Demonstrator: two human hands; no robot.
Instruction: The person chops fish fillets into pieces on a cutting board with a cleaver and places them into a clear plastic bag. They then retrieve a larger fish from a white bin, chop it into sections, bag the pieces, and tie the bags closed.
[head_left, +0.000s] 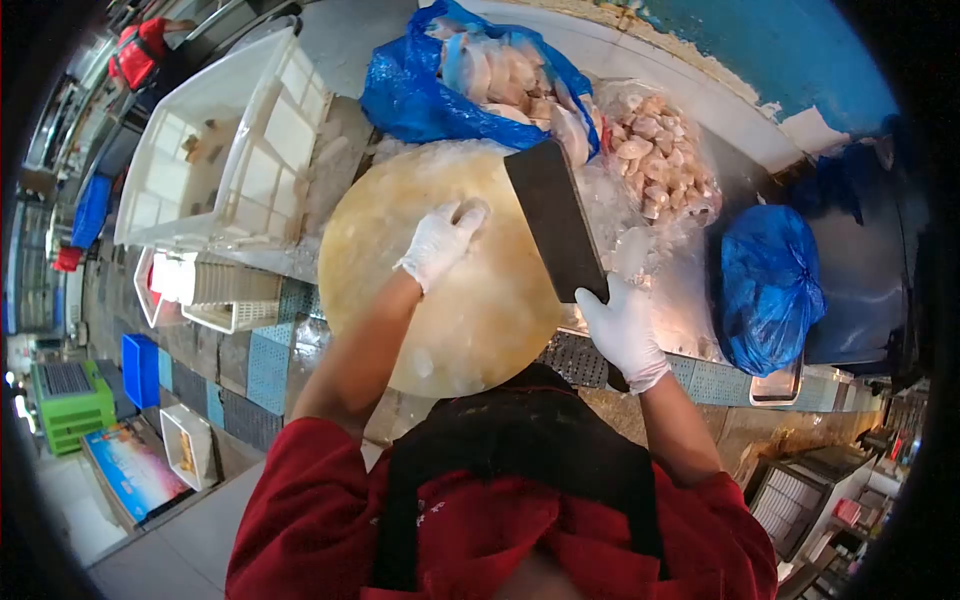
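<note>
A large round cutting board point(400, 340) lies in front of me, wet and yellowish. My left hand point(443, 243), in a white glove, rests on its middle with the fingers curled down; what lies under the fingertips, if anything, I cannot make out. My right hand point(622, 330), also gloved, is closed round the handle of a cleaver point(556, 215). The wide dark blade slants over the board's right edge. Behind the board stands an open blue bag point(405, 90) full of pale fillets point(500, 75). Right of it, a clear bag point(655, 155) holds many small pieces of pale meat.
A white crate point(265, 150) stands at the left of the board. On the right sits a tied blue bag point(770, 285). Ice point(630, 250) lies on the metal counter. A person in red point(138, 55) is far off at upper left.
</note>
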